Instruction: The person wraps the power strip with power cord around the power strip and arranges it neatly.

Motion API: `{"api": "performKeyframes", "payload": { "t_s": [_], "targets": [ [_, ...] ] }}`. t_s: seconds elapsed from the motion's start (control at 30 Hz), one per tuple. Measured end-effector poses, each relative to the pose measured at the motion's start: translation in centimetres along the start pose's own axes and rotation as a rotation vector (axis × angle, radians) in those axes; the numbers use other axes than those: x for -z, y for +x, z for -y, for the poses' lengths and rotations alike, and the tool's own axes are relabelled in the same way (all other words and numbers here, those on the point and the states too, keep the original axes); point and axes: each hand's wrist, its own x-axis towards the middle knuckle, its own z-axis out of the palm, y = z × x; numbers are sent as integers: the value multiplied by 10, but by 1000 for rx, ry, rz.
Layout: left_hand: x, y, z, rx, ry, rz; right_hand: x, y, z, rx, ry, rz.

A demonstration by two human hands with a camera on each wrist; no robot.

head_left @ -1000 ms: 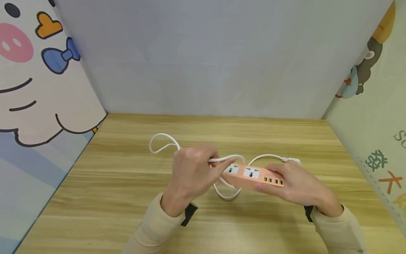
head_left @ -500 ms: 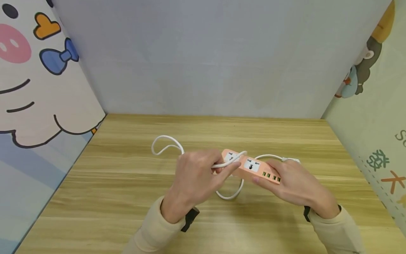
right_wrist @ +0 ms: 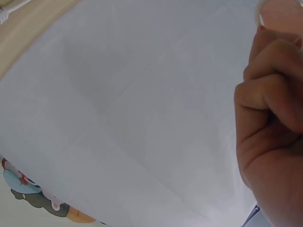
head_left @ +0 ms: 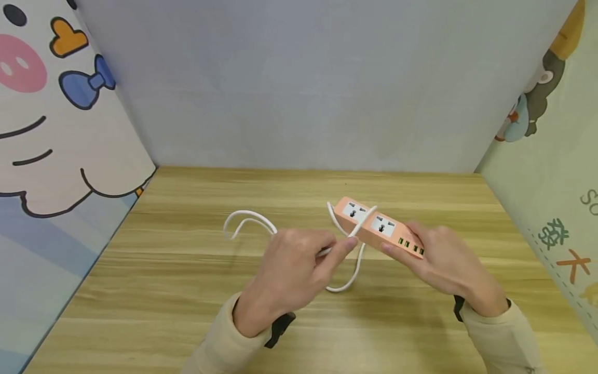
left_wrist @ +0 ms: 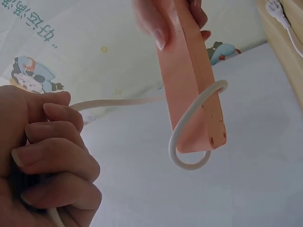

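My right hand [head_left: 444,262] grips a peach power strip [head_left: 366,236] by its end with the USB ports, holding it above the table. The strip slants, its far end pointing up and left in the head view. A white power cord [head_left: 358,226] crosses over the sockets. In the left wrist view the cord [left_wrist: 189,113] loops round the strip's free end. My left hand [head_left: 299,270] holds the cord between thumb and curled fingers, left of the strip. More cord [head_left: 249,213] sticks out in a loop beyond that hand. Fingers of the right hand [right_wrist: 272,94] are partly cut off in the right wrist view.
The white plug [left_wrist: 277,12] lies on the wooden table [head_left: 163,291], showing in the left wrist view. A plain pale wall [head_left: 303,88] stands behind the table. Cartoon-printed panels [head_left: 70,130] flank both sides.
The strip has moved up and away, its free end swinging farther back. My left hand has drawn slightly lower with the cord, which now runs diagonally across the sockets.
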Motion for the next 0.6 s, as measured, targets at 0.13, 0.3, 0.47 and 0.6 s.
{"api": "performKeyframes", "payload": {
  "t_s": [0.13,0.3,0.47,0.6],
  "targets": [
    [6,-2,-3,-24,-54,47,1,1,0,26,14,-90],
    [10,-1,-4,-41,-103,71,2,2,-1,63,-5,-198],
    [10,-1,-3,-43,-150,123,3,2,-2,67,-25,-256],
    [11,-2,-2,-31,-175,163,3,2,-3,62,-16,-273]
  ]
}}
